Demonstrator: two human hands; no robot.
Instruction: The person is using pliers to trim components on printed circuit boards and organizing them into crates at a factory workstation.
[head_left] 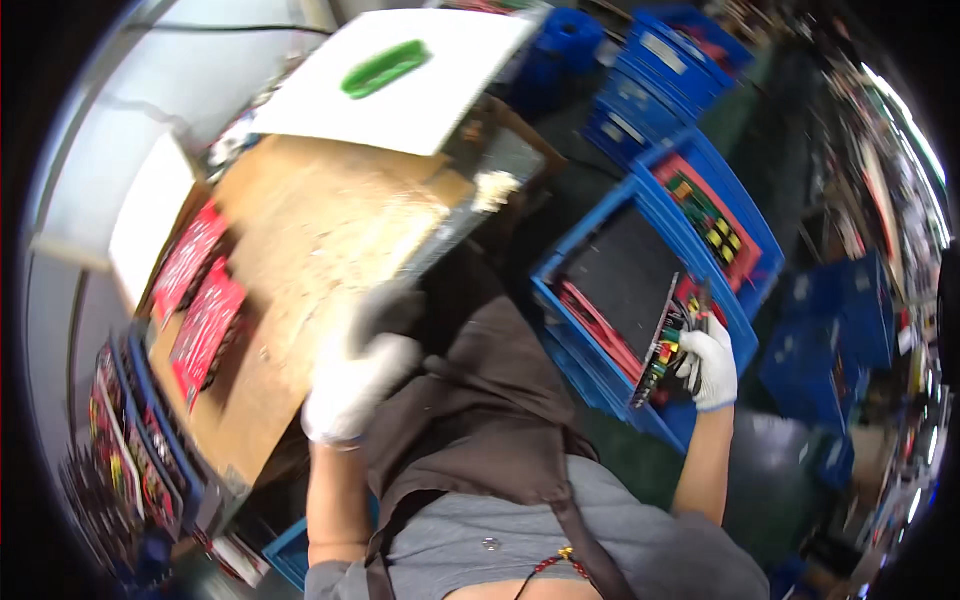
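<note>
From where I stand, the worker's right hand (712,370) holds a board (655,370), tilted on edge, over a blue crate (588,228), near its right edge; that grip is closed around the board's side. The left hand (365,380) is a white blur at the near right edge of the brown counter (330,200); I cannot tell whether its grip is wide, narrow or holding something.

The work looks part done to me: the board is in hand but not set down, and whether it is leaving or entering the crate I cannot tell. Two red panels (208,325) lie along the counter's left edge, perhaps handled or perhaps waiting.

Inside the crate are a dark sheet (620,255) and red strips (605,330). A second crate (742,213) just beyond holds a green piece with yellow parts. Across the counter's far edge sits a white sheet (310,100) bearing a blurred green thing (385,68).

In the way, I'd judge, are the crate's raised rim and the worker's own lap, between board and counter
</note>
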